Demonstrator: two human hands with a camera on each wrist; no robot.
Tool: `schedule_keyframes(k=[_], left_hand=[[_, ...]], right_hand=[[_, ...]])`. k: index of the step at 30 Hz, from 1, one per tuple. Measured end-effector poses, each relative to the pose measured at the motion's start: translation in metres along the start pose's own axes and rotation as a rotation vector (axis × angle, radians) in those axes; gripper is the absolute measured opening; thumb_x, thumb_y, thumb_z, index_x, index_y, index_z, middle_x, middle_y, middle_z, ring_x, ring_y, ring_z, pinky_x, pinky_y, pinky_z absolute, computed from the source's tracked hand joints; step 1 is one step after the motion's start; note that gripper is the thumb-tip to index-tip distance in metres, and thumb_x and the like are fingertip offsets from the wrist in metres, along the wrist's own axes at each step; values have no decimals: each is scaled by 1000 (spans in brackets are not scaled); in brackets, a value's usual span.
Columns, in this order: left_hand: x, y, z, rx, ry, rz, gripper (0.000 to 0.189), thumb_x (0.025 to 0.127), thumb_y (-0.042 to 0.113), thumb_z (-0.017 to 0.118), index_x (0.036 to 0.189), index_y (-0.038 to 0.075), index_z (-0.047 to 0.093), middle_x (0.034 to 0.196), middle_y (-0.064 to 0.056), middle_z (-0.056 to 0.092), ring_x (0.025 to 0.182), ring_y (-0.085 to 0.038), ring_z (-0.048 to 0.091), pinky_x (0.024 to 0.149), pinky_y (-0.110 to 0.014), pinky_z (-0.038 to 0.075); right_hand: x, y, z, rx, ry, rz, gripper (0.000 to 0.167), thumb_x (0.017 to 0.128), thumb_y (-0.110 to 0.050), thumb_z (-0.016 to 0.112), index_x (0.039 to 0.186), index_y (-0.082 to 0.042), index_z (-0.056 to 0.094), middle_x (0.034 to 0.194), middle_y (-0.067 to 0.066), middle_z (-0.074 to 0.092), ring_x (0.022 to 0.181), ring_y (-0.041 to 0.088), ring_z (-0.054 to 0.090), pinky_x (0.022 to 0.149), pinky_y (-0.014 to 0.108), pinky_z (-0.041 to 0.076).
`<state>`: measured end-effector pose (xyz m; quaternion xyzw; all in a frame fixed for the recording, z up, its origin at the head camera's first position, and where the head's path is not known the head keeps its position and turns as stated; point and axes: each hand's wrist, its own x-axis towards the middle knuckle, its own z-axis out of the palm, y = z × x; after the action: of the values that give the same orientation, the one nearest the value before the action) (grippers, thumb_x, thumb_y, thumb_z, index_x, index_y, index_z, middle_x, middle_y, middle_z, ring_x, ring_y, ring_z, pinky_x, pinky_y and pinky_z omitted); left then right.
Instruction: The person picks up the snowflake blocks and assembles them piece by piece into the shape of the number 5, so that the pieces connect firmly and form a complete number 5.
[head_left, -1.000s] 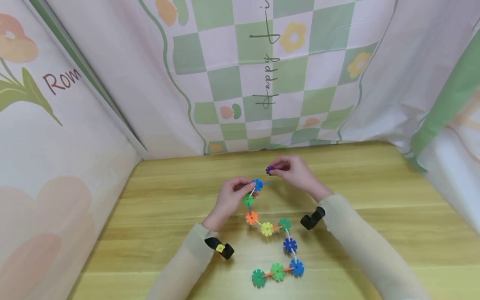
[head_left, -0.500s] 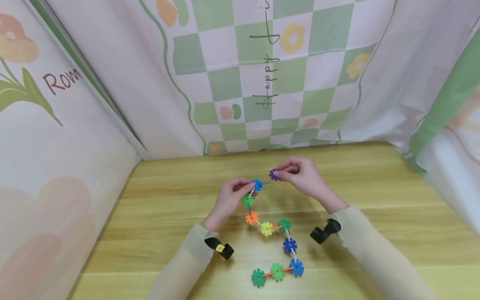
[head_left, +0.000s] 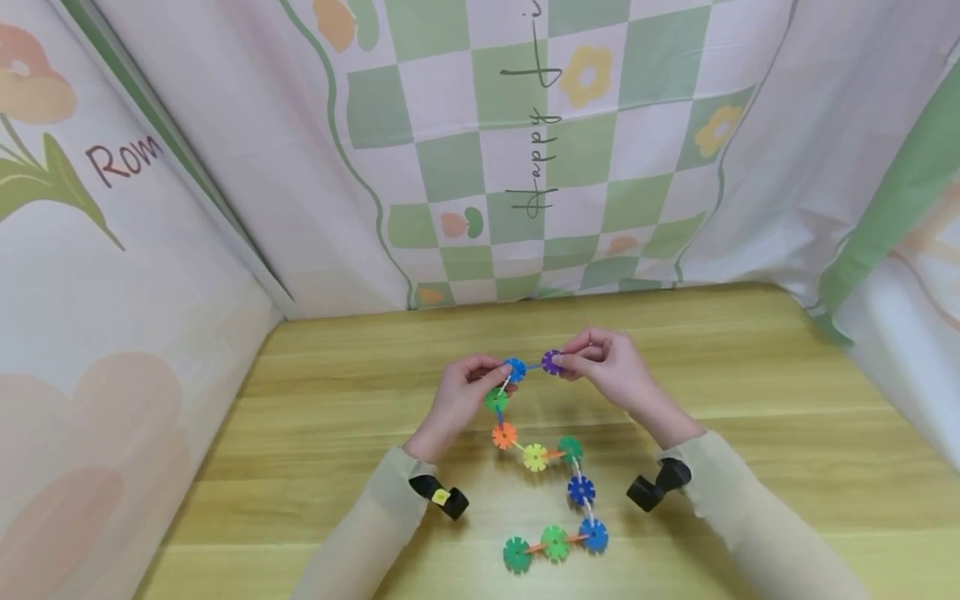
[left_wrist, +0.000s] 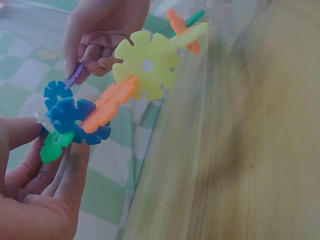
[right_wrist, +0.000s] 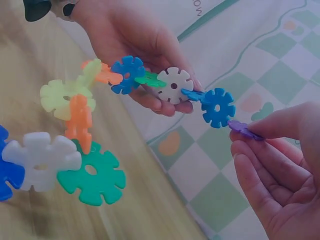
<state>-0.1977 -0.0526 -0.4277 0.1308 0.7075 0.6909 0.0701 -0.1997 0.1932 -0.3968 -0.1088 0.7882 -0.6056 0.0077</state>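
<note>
My left hand (head_left: 463, 400) pinches the upper end of a chain of notched plastic snowflake discs, near a blue disc (head_left: 514, 370). From there the chain runs down through a green disc (head_left: 497, 400), an orange disc (head_left: 504, 435) and a yellow disc (head_left: 535, 457). Another blue disc (right_wrist: 218, 108), seen edge-on in the head view, sticks out at the chain's right end. Between thumb and fingers my right hand (head_left: 611, 371) pinches a purple snowflake disc (right_wrist: 245, 130). Its edge meets that blue disc's edge in the right wrist view.
The chain bends on through a dark blue disc (head_left: 581, 490) to a dark green disc (head_left: 517, 554) near the front of the wooden table (head_left: 300, 467). Patterned cloth (head_left: 517, 167) hangs behind the table's back edge. Both wrists wear black camera straps.
My right hand has come down and slightly right with the purple disc, bringing it level with the chain's end. My left hand and the chain stay almost still.
</note>
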Motion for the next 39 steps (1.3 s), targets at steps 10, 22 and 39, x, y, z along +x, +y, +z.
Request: schedule_keyframes(k=[10,22,39], left_hand=[[0,1,2,9,2,23,22,101,20,68,109,0,72,95,-13,75,87,-25,72,79,-34,60],[2,2,7,-27,37,33,21,100,17,69,106,-3,72,95,-16,74,85,-26,73,76,-34,61],[3,1,8,-92,72,-5,26,100,19,68,110,-5,71,97,-14,74,90,-31,73,84,-43,59]], right_hand=[[-2,5,4,38,7,1,22,96,-11,73,102,8,66,90,16,75,76,19,73,76,32,60],[-7,7,9,91,34,44,25,98,-13,71,108,8,64,97,17,75,83,25,74,80,31,60],[-12,4,22,186,115,51,23,97,-10,72,106,9,63,98,14,75,81,18,73,81,35,60]])
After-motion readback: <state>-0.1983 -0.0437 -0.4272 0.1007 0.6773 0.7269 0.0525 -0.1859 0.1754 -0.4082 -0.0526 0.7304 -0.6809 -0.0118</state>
